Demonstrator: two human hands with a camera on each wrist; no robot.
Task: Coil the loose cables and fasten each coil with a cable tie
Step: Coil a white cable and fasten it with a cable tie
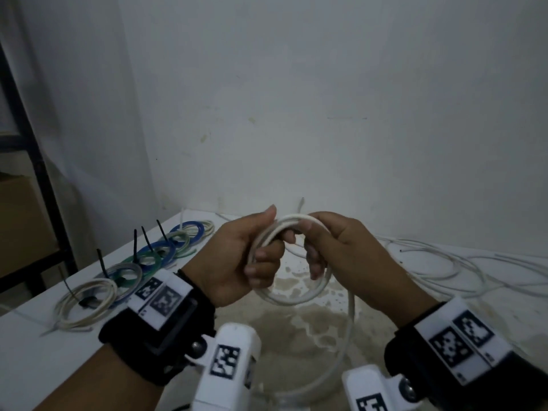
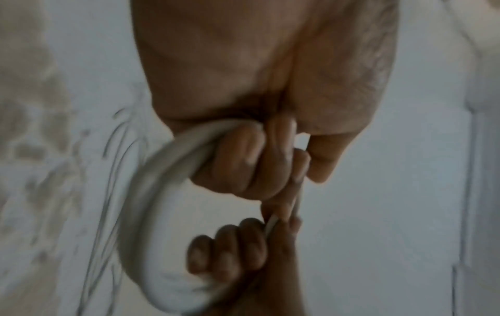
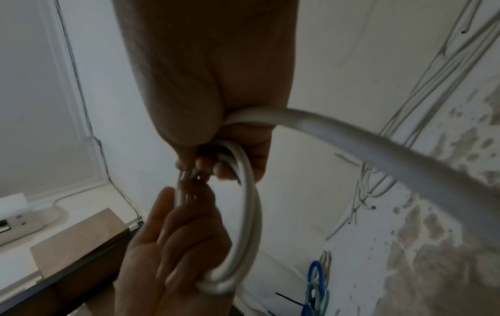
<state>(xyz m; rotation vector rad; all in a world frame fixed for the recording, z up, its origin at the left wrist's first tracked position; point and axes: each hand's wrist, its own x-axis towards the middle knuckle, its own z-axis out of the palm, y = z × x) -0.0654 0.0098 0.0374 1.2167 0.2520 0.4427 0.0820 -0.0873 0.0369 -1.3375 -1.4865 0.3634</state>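
Gripping white cable coil (image 1: pixel 292 256), left hand (image 1: pixel 237 259), right hand (image 1: pixel 344 250)

White cable (image 1: pixel 350 324) tail cut off below

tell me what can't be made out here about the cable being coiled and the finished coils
- White cable, free end: the head view loses it behind the wrist cameras at the bottom edge, so the uncoiled length is unknown.
- Loop count: left hand and right hand cover the strands; the left wrist view is blurred.
- Finished coils: tie heads too small; the right wrist view cuts them off.
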